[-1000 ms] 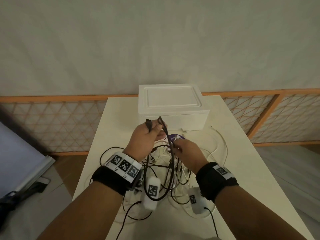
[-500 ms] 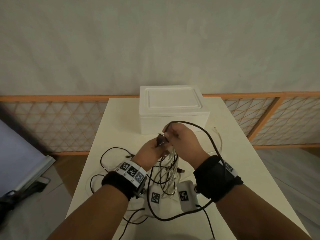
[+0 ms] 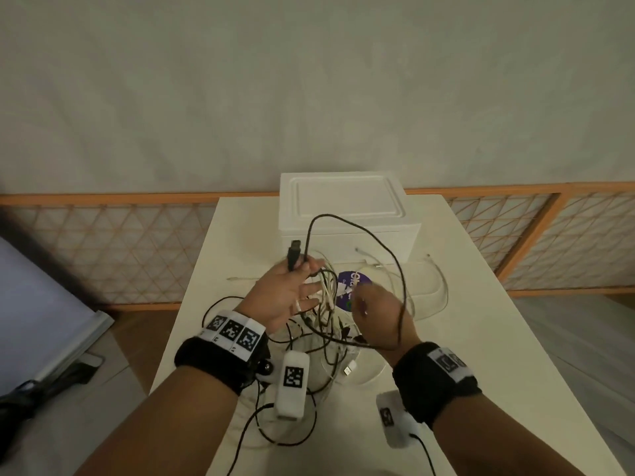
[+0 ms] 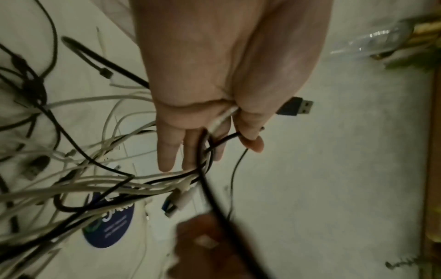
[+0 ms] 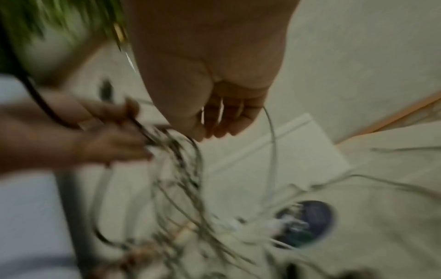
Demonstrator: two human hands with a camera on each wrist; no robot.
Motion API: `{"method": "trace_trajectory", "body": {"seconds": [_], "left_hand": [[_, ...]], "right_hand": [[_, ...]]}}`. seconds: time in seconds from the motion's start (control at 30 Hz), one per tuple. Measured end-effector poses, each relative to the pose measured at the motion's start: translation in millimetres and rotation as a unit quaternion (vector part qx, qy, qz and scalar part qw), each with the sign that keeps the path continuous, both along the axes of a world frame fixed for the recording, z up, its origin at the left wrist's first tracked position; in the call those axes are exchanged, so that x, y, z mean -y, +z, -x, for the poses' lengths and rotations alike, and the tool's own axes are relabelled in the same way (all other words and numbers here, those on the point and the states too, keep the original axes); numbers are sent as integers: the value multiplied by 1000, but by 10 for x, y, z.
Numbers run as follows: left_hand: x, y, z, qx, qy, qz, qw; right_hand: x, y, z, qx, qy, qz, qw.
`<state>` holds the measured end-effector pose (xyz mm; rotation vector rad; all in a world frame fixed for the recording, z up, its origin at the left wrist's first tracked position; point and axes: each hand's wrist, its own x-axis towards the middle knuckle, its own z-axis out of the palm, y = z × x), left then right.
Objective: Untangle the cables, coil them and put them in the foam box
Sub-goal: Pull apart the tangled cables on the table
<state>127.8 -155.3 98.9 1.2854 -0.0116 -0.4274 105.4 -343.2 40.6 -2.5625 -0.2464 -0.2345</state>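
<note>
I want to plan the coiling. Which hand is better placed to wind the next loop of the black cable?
Probably the right hand: the black cable loops over it, and its fingers look free. The left hand already pinches the USB plug end.

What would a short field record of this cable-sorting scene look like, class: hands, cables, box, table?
left hand: pinches black USB cable near its plug, white strands across the fingers
right hand: blurred, black loop draped over it; grip unclear
tangle of cables: black and white, unsorted
foam box: lid on
table: white, round blue sticker on it
</note>
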Motion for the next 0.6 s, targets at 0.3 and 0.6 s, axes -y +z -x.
{"method": "trace_trajectory", "body": {"seconds": [0.3,0.6], "left_hand": [[82,59,71,61,-73,-121,988],[-317,551,106,148,158,60,975]], "right_hand": [[-284,219,-164,33,55,-11,998],[242,-110,-280,-149,-31,138,979]]}}
